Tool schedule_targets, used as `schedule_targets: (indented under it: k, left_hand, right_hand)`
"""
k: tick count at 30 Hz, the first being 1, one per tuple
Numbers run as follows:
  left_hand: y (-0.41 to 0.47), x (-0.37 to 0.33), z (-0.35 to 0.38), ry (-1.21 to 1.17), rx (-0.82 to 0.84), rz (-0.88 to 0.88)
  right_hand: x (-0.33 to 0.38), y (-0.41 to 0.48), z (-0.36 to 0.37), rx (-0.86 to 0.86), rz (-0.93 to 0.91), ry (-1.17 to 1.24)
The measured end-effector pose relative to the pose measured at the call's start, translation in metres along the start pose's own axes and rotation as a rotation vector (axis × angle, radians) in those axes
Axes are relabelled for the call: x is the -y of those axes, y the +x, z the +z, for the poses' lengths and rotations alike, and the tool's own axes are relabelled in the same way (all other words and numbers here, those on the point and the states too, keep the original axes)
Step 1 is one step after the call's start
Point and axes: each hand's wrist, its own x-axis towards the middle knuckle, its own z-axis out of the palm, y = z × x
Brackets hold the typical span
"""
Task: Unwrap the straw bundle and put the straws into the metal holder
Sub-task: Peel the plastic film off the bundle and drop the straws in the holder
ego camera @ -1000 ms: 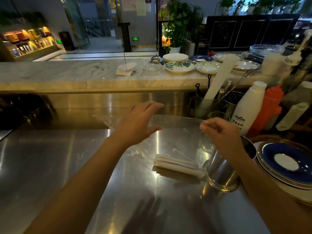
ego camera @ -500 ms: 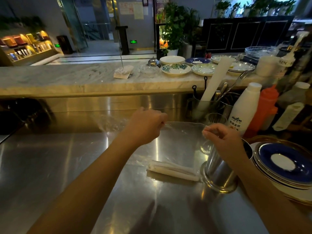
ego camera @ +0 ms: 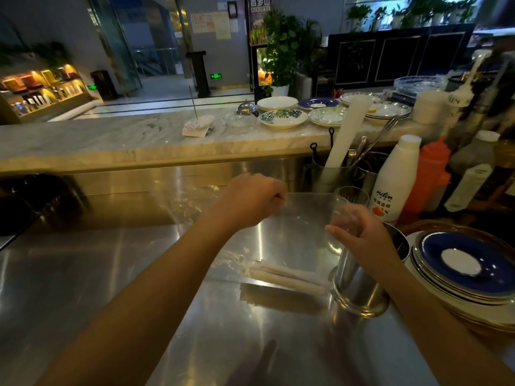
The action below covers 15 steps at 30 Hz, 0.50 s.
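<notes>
A clear plastic wrap (ego camera: 303, 227) is stretched upright between my hands above the steel counter. My left hand (ego camera: 250, 200) pinches its upper left corner. Its right edge is gripped by my right hand (ego camera: 359, 232). Below the wrap, white paper-wrapped straws (ego camera: 287, 275) lie flat on the counter, their right ends touching the metal holder (ego camera: 359, 285). The holder stands upright under my right wrist, and its inside is mostly hidden.
A stack of blue-and-white plates (ego camera: 468, 268) sits at the right edge. Behind the holder stand a glass (ego camera: 352, 195), a white bottle (ego camera: 395, 179), an orange squeeze bottle (ego camera: 429, 174) and a utensil tub (ego camera: 334, 174). A marble ledge (ego camera: 111, 140) with dishes runs behind.
My left hand went from spread open to pinched on the wrap. Both hands have lifted the wrap slightly and pulled it flat; the straws stay on the counter.
</notes>
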Motion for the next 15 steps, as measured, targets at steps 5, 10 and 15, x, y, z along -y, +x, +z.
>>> schedule_targets:
  k: [5, 10, 15]
  left_hand:
    - [0.021, -0.008, -0.038, 0.013, -0.046, 0.029]
    - [0.038, -0.020, -0.074, -0.051, -0.074, 0.053]
    - [0.055, -0.027, -0.101, -0.102, -0.065, 0.067]
  right_hand:
    - [0.001, -0.005, -0.005, -0.047, 0.003, 0.072]
    - [0.005, -0.009, -0.014, -0.094, -0.036, 0.088]
    - [0.007, -0.012, -0.030, -0.102, -0.068, 0.135]
